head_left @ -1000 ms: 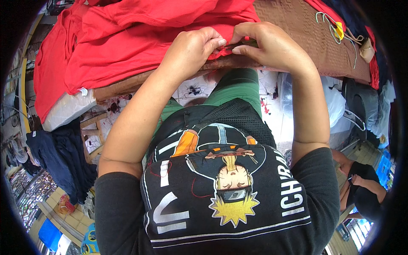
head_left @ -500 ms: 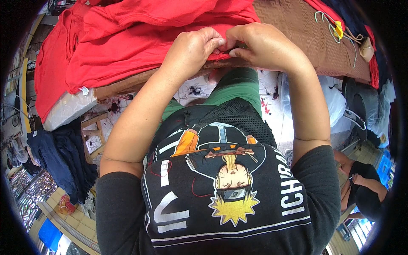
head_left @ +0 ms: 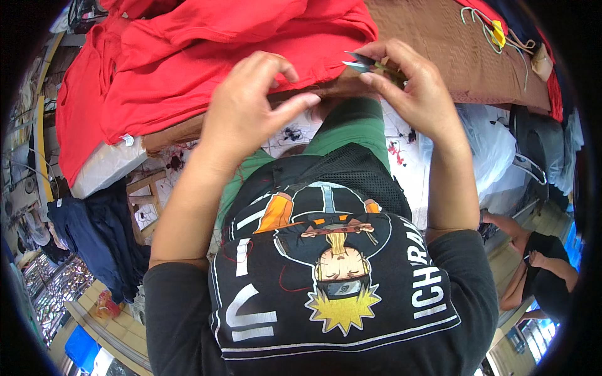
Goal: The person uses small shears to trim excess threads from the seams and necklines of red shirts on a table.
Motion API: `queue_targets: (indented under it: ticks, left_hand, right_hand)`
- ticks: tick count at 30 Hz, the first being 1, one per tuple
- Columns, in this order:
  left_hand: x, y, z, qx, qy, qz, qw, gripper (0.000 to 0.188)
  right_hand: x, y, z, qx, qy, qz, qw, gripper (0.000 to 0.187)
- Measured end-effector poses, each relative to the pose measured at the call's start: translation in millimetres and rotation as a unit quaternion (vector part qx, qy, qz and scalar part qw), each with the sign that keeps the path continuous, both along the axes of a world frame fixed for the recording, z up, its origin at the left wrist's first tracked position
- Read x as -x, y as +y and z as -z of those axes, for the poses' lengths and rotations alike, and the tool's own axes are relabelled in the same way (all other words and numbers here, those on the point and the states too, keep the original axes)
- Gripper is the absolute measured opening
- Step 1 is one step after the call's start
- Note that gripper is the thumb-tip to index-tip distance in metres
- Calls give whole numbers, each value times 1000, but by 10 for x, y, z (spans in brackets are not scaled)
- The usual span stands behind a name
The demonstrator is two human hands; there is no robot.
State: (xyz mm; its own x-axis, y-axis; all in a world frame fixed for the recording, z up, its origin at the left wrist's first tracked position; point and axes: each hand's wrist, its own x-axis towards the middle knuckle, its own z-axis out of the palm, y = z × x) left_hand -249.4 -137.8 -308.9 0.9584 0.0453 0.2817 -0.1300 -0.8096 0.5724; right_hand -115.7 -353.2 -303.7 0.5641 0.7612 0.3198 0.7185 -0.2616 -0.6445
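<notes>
Our left hand (head_left: pixel 244 103) is empty, thumb and fingers spread; our right hand (head_left: pixel 419 91) grips small snips (head_left: pixel 359 65), blades parted. We judge the red cloth (head_left: pixel 182 75), heaped at the frame's upper left, soft and limp, best pinched along its lower edge.

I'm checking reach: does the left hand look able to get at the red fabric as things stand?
Probably yes: the left hand looks open and empty near the red fabric, with nothing visible blocking it; the snips are in the right hand.
</notes>
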Motion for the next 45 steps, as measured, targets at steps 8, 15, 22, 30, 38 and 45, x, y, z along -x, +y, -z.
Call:
queue_targets:
  ticks: [8,15,22,30,38,45]
  left_hand:
    - [-131,-294,492,-123,-75,-92,985,34]
    - [-7,-182,400,-46,-40,-51,997,14]
    - [89,-160,235,50,-11,-52,997,12]
    - [60,-133,115,14,-81,66,994,8]
    - [40,281,27,169,-38,32,984,11]
    - [11,127,364,-35,3,11,999,22]
  right_hand:
    - [231,79,187,-41,64,50,996,17]
    - [267,44,296,-45,30,24,998,20]
    - [433,73,230,14,5,26,1000,22]
    - [425,179,332,-4,-88,47,995,19]
    - [295,118,212,-25,-18,94,995,22]
    - [254,244,476,-10,13,47,999,23]
